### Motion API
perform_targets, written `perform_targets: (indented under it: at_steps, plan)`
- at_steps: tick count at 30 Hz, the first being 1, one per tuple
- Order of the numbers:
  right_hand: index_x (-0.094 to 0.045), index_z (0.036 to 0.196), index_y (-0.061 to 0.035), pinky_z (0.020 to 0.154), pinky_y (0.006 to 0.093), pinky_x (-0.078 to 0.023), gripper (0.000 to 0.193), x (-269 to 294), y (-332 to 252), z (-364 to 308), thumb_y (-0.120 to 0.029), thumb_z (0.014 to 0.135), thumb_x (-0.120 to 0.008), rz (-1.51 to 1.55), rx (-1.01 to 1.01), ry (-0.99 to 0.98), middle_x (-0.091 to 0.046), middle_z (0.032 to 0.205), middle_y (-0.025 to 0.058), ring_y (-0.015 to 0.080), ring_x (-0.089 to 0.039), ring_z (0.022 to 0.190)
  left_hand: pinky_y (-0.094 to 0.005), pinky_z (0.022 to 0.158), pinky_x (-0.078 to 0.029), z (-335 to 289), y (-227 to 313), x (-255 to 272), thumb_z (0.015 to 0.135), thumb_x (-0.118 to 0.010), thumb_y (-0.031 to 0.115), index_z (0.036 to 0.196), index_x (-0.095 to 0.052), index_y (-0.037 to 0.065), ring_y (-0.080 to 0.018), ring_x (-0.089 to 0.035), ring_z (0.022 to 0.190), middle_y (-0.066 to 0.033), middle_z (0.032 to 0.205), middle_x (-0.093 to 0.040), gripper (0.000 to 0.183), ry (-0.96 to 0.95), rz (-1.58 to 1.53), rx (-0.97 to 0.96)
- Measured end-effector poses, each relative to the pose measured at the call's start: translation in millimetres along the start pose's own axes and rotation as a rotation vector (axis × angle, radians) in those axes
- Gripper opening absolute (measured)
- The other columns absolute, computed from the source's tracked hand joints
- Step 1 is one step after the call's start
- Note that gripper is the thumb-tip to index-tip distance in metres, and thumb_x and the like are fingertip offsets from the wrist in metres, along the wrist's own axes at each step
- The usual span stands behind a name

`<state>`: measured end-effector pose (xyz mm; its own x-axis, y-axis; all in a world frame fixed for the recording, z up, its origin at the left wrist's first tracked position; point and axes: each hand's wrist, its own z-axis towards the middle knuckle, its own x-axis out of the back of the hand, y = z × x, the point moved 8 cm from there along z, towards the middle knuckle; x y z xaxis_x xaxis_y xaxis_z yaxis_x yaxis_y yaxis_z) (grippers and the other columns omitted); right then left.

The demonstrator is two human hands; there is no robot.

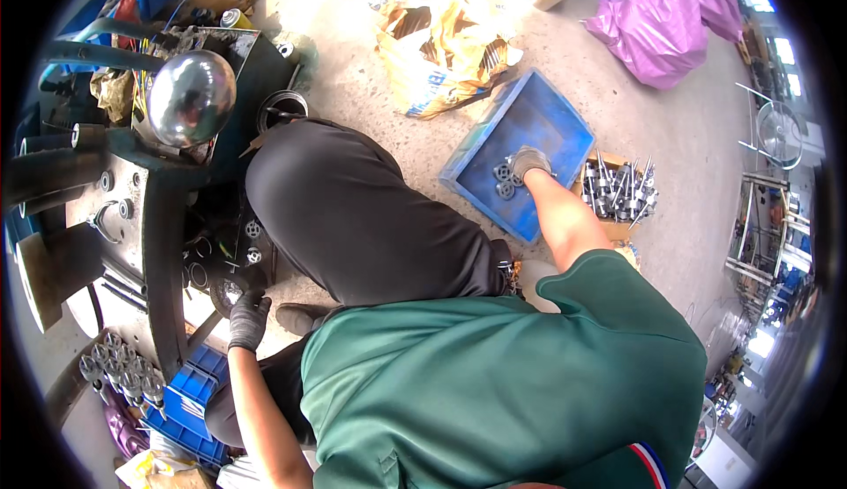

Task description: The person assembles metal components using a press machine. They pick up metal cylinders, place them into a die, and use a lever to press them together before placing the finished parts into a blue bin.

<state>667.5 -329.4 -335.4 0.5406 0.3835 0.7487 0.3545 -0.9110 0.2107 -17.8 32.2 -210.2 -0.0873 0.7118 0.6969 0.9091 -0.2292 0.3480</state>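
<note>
My right hand [532,164], in a grey work glove, reaches down into a shallow blue plastic bin [558,108]. Just beside its fingers lie several round grey metal parts with holes [505,189]. The back of that hand hides its fingertips, so I cannot see whether it grips a part. My left hand [249,321], in a dark glove, is curled at the edge of a round dark metal piece [228,291] beneath the machine [162,251]. What its closed fingers hold, if anything, is hidden.
A box of metal parts with shafts [620,191] stands right of the bin. Beyond are a torn yellow sack [448,44] and a purple bag [663,22]. A shiny metal ball [192,98] tops the machine's lever at left. Blue crates [196,392] sit at lower left.
</note>
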Motion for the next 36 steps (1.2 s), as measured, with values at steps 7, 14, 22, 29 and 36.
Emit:
perform_targets:
  at_steps: [7,14,22,29,36]
  plan:
    - [-0.07,0.128,-0.0122,0.105,0.05,-0.051,0.048,-27,-29,-10,-0.043,0.091,-0.063,0.034,-0.006,-0.24,-0.064,0.136,0.0225,0.0353,-0.064,0.126,-0.0431,0.091,-0.054,2,6,4,0.095,-0.069,0.02,0.124,-0.069,0.003,-0.0368,-0.07,0.103,-0.0222,0.112,-0.073,0.034,-0.005,-0.023,-0.01]
    - [-0.076,0.076,-0.0144,0.075,0.0434,-0.056,0.024,-90,-11,36,-0.033,0.086,-0.063,0.077,-0.124,-0.413,-0.073,0.082,0.0066,0.0246,-0.07,0.072,-0.0434,0.091,-0.054,-2,10,11,0.095,-0.069,0.018,0.124,-0.069,0.003,-0.0369,-0.071,0.101,-0.0221,0.113,-0.073,0.033,0.021,-0.015,-0.028]
    - [-0.079,0.099,-0.0114,0.093,0.0423,-0.055,0.044,-63,-12,3,-0.053,0.088,-0.069,0.06,-0.223,-0.298,-0.076,0.114,0.0084,0.0249,-0.072,0.102,-0.0444,0.09,-0.054,-2,8,9,0.094,-0.07,0.021,0.122,-0.069,0.003,-0.0387,-0.07,0.102,-0.0226,0.11,-0.073,0.033,0.024,-0.016,-0.038]
    - [-0.079,0.107,-0.0106,0.083,0.0424,-0.058,0.047,-78,7,-33,-0.052,0.087,-0.071,0.601,-0.403,-0.244,-0.076,0.105,0.013,0.0271,-0.073,0.094,-0.0455,0.09,-0.054,2,11,10,0.094,-0.07,0.022,0.121,-0.07,0.003,-0.0397,-0.07,0.102,-0.0232,0.109,-0.073,0.032,0.024,0.014,-0.038]
    - [-0.063,0.139,-0.0176,0.099,0.0424,-0.053,0.05,-141,10,12,-0.05,0.104,-0.048,0.261,0.005,-0.045,-0.054,0.144,0.0186,0.0323,-0.062,0.123,-0.0449,0.093,-0.055,-1,11,5,0.094,-0.071,0.025,0.12,-0.071,0.004,-0.0399,-0.07,0.105,-0.0232,0.11,-0.074,0.034,0.001,0.053,-0.022]
